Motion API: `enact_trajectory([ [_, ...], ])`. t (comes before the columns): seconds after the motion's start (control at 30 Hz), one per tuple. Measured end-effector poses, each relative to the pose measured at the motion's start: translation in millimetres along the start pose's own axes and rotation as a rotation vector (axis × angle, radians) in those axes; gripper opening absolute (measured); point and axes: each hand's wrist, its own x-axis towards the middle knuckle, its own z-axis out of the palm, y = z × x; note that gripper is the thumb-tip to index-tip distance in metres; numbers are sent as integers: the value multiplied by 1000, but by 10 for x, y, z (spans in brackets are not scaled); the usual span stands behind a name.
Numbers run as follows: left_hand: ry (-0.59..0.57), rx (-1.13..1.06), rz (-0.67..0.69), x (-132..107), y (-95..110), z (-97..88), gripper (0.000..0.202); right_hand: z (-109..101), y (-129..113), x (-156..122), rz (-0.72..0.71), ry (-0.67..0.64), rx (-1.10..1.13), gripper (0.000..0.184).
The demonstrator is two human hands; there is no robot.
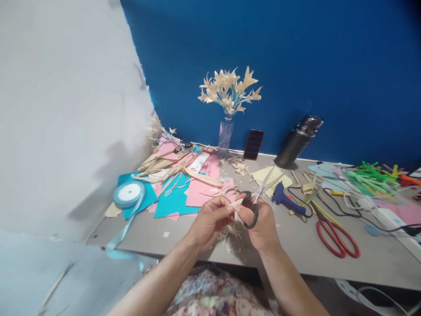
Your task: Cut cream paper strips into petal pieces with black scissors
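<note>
Over the table's front part, my left hand (208, 220) pinches a small pale strip of dried husk (236, 204) between thumb and fingers. My right hand (265, 224) is closed around black-handled scissors (261, 190), whose blades point up and away with their tips apart. The right thumb and fingertips meet the husk strip too, so both hands are nearly touching. Below them lies a heap of husk scraps (232, 235), partly hidden by the hands. Beyond, a clear bottle (225, 136) holds a bunch of husk flowers (230, 90) on light blue stems.
Blue ribbon on a spool (129, 194), pink paper (200, 193) and husk strips (171, 164) cover the left. A phone (253, 144) and flask (297, 142) lean on the wall. A blue glue gun (287, 199), red-handled scissors (338, 239) and power strip (396, 232) lie right.
</note>
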Motion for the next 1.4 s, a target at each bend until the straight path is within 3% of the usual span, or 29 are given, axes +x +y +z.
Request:
enact_trajectory([
  [0.2,7,-133,-11,50,-35,-11,26,23,43,37,10,-58,148,18],
  [0.33,37,-253,2,95,-127,12,26,35,74,36,12,-29,52,14],
  [0.5,31,-141,-39,105,-117,4,21,-16,66,92,70,55,-40,18],
  [0.67,-2,93,-32,135,22,-36,20,-120,68,188,176,-123,45,20],
  [0.73,12,156,-14,153,46,-50,21,-144,83,202,189,-135,56,20],
  [0.97,137,31,-35,143,-15,-42,25,-130,153,129,158,-113,-19,30],
  [1.2,79,39,-48,124,54,-31,20,-78,104,100,203,-92,-1,35],
  [1.3,114,35,-35,132,122,-50,21,-94,96,58,191,-150,-45,36],
  [1.4,163,14,3,131,183,-59,21,-121,144,-24,198,-322,-109,41],
])
